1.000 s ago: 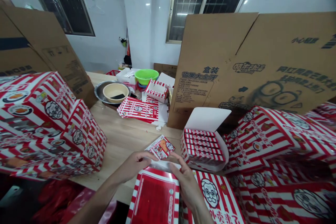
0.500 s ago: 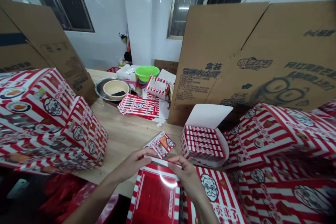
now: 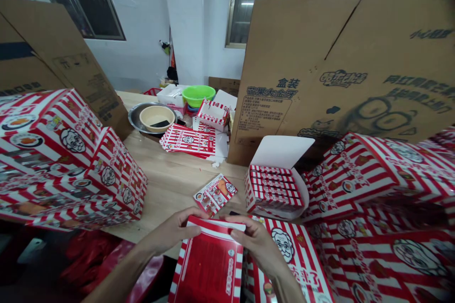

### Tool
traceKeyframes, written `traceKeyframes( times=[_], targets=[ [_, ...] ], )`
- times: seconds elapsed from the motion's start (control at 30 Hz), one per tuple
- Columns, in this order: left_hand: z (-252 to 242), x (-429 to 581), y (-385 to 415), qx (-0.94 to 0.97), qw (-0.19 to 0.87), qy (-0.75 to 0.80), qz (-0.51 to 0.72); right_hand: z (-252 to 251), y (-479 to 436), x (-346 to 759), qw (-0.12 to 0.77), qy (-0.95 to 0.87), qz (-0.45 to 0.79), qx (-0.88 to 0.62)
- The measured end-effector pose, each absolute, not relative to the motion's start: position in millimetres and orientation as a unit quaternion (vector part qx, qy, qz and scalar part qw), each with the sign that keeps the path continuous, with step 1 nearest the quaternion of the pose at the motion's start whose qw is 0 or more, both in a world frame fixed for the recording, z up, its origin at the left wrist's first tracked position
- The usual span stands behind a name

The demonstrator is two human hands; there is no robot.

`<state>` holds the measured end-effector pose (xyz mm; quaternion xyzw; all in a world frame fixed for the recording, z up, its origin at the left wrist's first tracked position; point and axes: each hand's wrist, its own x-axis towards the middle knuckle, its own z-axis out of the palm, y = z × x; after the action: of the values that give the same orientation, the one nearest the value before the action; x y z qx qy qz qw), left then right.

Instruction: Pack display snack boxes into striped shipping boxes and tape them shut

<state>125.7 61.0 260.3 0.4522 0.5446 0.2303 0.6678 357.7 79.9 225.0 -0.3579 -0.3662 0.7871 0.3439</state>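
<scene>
Between my two hands is a red-and-white striped paper packet with a dark red panel, its top end toward the table. My left hand pinches the upper left corner, thumb on the front face. On the upper right corner, my right hand has its thumb in front and fingers behind. Just beyond the hands lies a small printed packet with a food picture. To the right stands an opened striped box with its white lid up, holding a row of several flat striped packets. Under my right forearm is a closed striped box.
Striped boxes are stacked at left and at right. A large cardboard carton rises behind. Farther back are a beige bowl in a metal basin, a green basin and flat striped sheets.
The packet's top edge has tipped a little and now shows a white strip and a red edge more openly. My hands stay at its corners; the view has shifted slightly.
</scene>
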Motion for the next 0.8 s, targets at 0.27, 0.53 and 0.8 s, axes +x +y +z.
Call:
traceKeyframes(
  times=[0.27, 0.53, 0.8],
  targets=[
    [267, 135, 48, 0.463, 0.636, 0.539, 0.302, 250, 56, 350, 0.378, -0.506, 0.681, -0.370],
    [268, 140, 45, 0.468, 0.565, 0.604, 0.310, 220, 60, 337, 0.449, -0.475, 0.622, -0.432],
    [276, 79, 64, 0.540, 0.327, 0.686, 0.361, 90, 15, 325, 0.253, -0.501, 0.411, -0.718]
  ],
)
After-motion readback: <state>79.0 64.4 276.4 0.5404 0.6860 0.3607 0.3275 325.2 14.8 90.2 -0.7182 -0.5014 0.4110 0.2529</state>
